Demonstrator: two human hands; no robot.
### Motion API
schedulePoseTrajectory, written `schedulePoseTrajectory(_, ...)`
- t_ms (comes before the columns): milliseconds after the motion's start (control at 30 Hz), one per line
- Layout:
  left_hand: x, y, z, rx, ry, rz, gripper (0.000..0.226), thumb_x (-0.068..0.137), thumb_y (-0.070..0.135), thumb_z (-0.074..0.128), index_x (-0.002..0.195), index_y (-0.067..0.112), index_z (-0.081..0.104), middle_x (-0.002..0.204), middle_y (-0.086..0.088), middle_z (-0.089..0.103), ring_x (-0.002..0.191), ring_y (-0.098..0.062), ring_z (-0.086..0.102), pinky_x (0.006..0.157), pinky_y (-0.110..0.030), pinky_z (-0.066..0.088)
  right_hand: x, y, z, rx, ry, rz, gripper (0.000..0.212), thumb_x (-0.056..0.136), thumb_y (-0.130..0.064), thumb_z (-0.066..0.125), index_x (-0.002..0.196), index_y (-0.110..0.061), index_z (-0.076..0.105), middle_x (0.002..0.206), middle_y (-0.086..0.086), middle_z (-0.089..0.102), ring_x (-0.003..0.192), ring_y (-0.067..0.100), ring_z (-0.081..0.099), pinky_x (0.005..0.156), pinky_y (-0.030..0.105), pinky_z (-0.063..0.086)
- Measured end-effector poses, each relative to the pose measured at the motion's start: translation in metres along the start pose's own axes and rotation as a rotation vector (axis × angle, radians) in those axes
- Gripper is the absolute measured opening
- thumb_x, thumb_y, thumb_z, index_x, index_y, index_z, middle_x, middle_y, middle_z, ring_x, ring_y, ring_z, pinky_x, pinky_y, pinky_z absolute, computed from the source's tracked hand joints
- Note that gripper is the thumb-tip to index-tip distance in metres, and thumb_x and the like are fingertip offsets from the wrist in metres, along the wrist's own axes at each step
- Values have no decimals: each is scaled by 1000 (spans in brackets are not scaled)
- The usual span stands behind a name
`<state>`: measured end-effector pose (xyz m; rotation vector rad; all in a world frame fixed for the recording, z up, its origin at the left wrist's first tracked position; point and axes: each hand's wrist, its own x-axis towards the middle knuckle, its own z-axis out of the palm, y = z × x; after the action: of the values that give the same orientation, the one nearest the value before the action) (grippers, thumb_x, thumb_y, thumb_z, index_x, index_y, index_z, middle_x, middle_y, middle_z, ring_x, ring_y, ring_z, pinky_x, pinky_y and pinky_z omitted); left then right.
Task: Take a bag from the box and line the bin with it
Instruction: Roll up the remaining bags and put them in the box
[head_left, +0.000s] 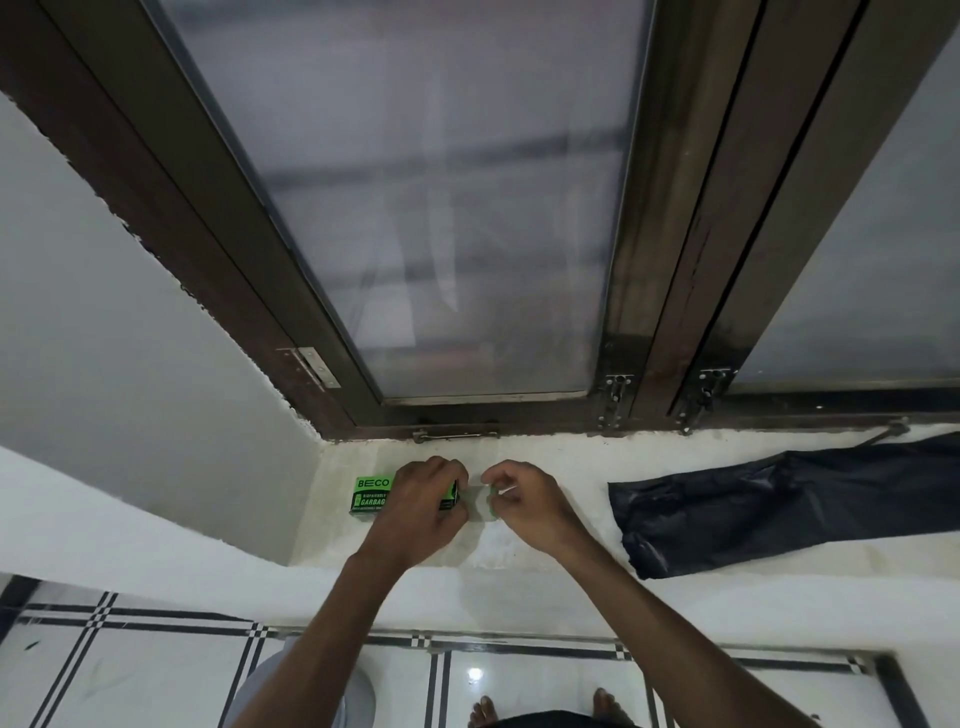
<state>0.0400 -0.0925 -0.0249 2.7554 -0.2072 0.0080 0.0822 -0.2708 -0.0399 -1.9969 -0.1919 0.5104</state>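
A small green garbage-bag box (370, 492) lies on the white window sill (545, 540), near its left corner. My left hand (423, 506) is clamped over the right half of the box and holds it down. My right hand (522, 501) is just to its right, fingers curled and pinching at the pale open end flap (479, 501) of the box. A black bag (779, 504) lies spread flat on the sill further right, apart from both hands. A pale grey bin (363, 696) stands on the floor below, mostly hidden by my left forearm.
A frosted window in a dark brown frame (467, 410) rises directly behind the sill. A white wall (130, 338) closes the left side. Below is a glossy white tiled floor (156, 675) with black lines, and my bare feet (608, 706) are at the bottom edge.
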Motion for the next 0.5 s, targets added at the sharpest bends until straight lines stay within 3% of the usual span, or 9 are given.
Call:
schedulePoseTrajectory(100, -2, 0, -5, -88, -51, -18, 28, 77, 27, 66, 102, 27, 52, 95, 8, 57, 88, -15, 50, 79, -29, 37, 2, -4, 2, 84, -7, 23, 33, 82, 3, 62, 105, -20, 70, 92, -6, 61, 86, 19, 65, 82, 33, 59)
schedulePoseTrajectory(267, -2, -3, -18, -207, -209, -177, 81, 70, 38, 83, 134, 38, 35, 121, 14, 57, 109, -10, 49, 88, -26, 44, 4, -8, 9, 366, -52, 70, 34, 78, 6, 73, 107, -13, 68, 91, 3, 56, 88, 20, 62, 78, 49, 62)
schedulePoseTrajectory(500, -6, -2, -11, -200, -152, -191, 92, 70, 30, 85, 144, 33, 30, 129, 8, 56, 119, -14, 49, 94, -24, 42, 5, -13, 15, 461, -64, 81, 35, 79, 8, 74, 108, -11, 67, 98, 6, 59, 94, 22, 65, 79, 44, 62)
